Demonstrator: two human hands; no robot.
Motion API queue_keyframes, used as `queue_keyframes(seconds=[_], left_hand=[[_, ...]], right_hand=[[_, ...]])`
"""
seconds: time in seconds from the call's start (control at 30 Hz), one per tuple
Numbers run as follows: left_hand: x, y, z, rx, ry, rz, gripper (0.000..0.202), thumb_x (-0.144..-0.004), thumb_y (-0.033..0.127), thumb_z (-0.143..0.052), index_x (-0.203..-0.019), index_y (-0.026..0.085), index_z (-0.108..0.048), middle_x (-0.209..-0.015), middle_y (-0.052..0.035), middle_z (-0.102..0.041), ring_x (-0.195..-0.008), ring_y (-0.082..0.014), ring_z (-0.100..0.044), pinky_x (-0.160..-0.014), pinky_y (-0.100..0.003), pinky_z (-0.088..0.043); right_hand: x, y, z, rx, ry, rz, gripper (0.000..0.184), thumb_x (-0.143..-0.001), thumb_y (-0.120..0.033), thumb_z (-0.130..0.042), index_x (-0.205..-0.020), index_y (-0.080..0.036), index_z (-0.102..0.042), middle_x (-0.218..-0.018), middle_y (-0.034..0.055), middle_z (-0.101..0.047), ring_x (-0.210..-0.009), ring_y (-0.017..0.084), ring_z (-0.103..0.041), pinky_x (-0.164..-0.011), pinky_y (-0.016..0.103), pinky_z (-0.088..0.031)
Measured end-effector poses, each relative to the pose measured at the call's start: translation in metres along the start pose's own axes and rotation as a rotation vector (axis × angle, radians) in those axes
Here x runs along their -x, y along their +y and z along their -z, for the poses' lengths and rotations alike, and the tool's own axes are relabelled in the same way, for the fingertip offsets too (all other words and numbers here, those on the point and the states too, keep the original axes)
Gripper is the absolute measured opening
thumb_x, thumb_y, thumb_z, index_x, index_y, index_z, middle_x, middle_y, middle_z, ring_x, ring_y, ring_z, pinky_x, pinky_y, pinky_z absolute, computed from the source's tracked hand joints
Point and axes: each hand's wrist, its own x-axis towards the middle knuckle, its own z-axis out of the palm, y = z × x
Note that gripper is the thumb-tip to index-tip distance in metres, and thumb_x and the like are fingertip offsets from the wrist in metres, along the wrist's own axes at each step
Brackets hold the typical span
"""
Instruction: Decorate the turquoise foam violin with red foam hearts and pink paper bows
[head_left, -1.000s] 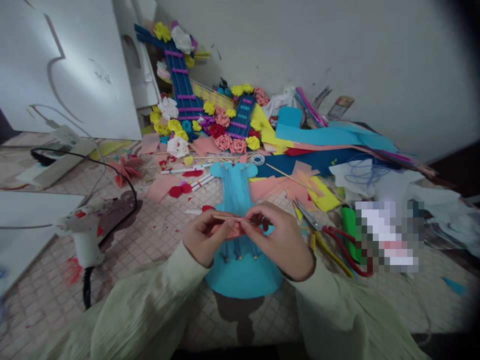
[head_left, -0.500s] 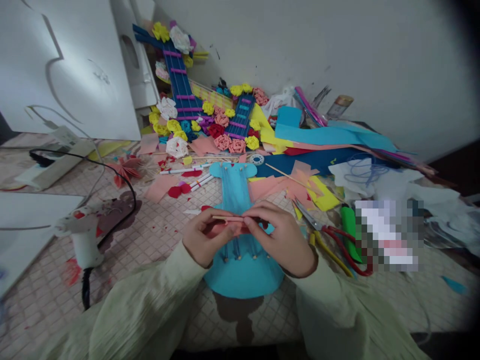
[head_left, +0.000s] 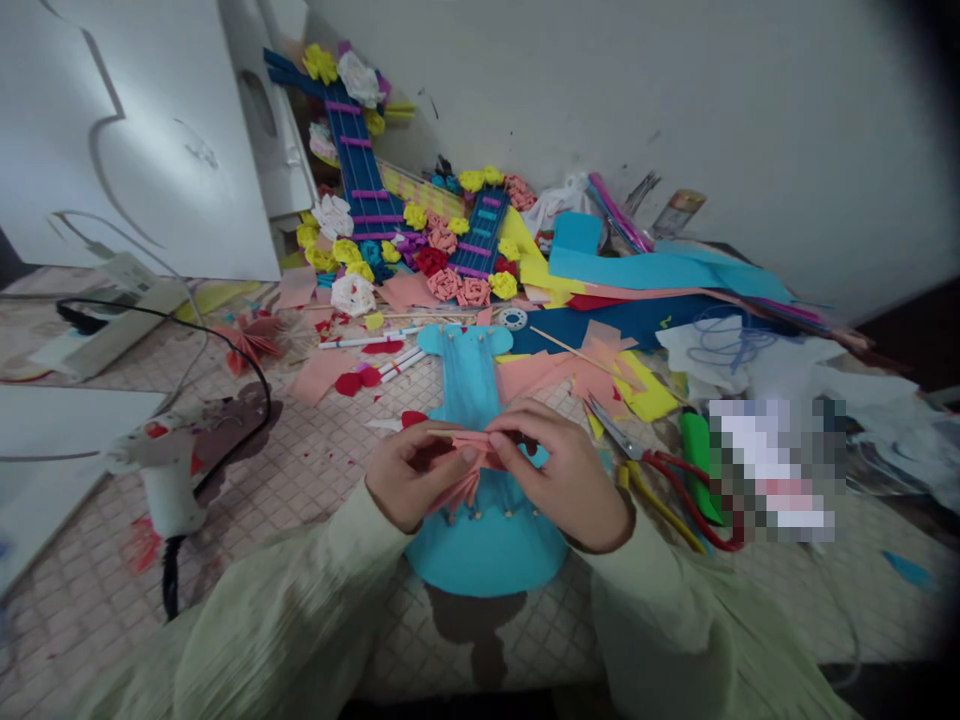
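Note:
My left hand (head_left: 407, 478) and my right hand (head_left: 562, 475) meet over a light blue guitar-shaped foam cutout (head_left: 480, 545) lying on the table. Both pinch a folded pink paper strip (head_left: 466, 455) on a thin wooden stick; its pleats fan downward by my left fingers. Thin strings and small pegs run along the cutout's body under my hands.
A white glue gun (head_left: 161, 470) with a black cord stands at the left. Scissors with red handles (head_left: 660, 470) and a green tool (head_left: 701, 450) lie to the right. Finished blue guitars with paper flowers (head_left: 390, 215), pens and paper scraps crowd the back against the wall.
The pink strip, held flat along the stick before, now hangs fanned out below my left fingers. Both hands stay in the same place.

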Motion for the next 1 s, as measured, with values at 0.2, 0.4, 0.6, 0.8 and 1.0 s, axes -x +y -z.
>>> queue_keyframes(seconds=[0.2, 0.4, 0.6, 0.8, 1.0], left_hand=[[-0.002, 0.001, 0.004, -0.032, -0.035, 0.006, 0.015, -0.068, 0.025, -0.063, -0.082, 0.019, -0.067, -0.077, -0.0053, -0.070, -0.069, -0.0163, -0.064, -0.060, -0.026, -0.053], [-0.003, 0.003, 0.005, -0.003, -0.025, -0.004, 0.013, -0.069, 0.024, -0.063, -0.080, 0.020, -0.067, -0.076, -0.0046, -0.070, -0.071, -0.0178, -0.065, -0.061, -0.027, -0.054], [-0.005, 0.003, 0.005, -0.038, 0.010, -0.006, 0.010, -0.072, 0.027, -0.061, -0.075, 0.020, -0.067, -0.074, -0.0049, -0.070, -0.068, -0.0167, -0.064, -0.060, -0.027, -0.053], [-0.004, 0.004, 0.006, -0.046, 0.000, 0.004, 0.011, -0.072, 0.024, -0.060, -0.077, 0.016, -0.066, -0.074, -0.0041, -0.070, -0.065, -0.0137, -0.064, -0.060, -0.024, -0.053], [-0.003, 0.006, 0.006, -0.101, -0.037, -0.059, 0.011, -0.070, 0.021, -0.061, -0.079, 0.016, -0.066, -0.075, -0.0047, -0.070, -0.069, -0.0140, -0.063, -0.061, -0.024, -0.051]], right_hand=[[0.000, 0.001, 0.000, 0.002, -0.004, -0.006, 0.012, -0.080, -0.015, -0.049, -0.079, -0.017, -0.061, -0.077, 0.0033, -0.057, -0.072, 0.013, -0.053, -0.065, 0.026, -0.043], [0.002, 0.002, -0.004, 0.042, 0.007, 0.029, 0.012, -0.081, -0.016, -0.048, -0.081, -0.016, -0.060, -0.078, 0.0043, -0.057, -0.073, 0.014, -0.053, -0.066, 0.027, -0.044], [0.003, 0.005, -0.007, 0.092, 0.008, 0.106, 0.015, -0.083, -0.016, -0.044, -0.084, -0.016, -0.059, -0.084, 0.0065, -0.056, -0.080, 0.015, -0.053, -0.071, 0.028, -0.044], [0.001, 0.007, -0.001, 0.007, -0.043, 0.179, 0.014, -0.083, -0.018, -0.048, -0.088, -0.013, -0.060, -0.084, 0.0072, -0.056, -0.077, 0.013, -0.054, -0.069, 0.025, -0.044], [-0.001, 0.008, 0.006, -0.020, -0.107, 0.130, 0.015, -0.083, -0.017, -0.047, -0.085, -0.014, -0.061, -0.080, 0.0057, -0.057, -0.073, 0.013, -0.054, -0.066, 0.026, -0.044]])
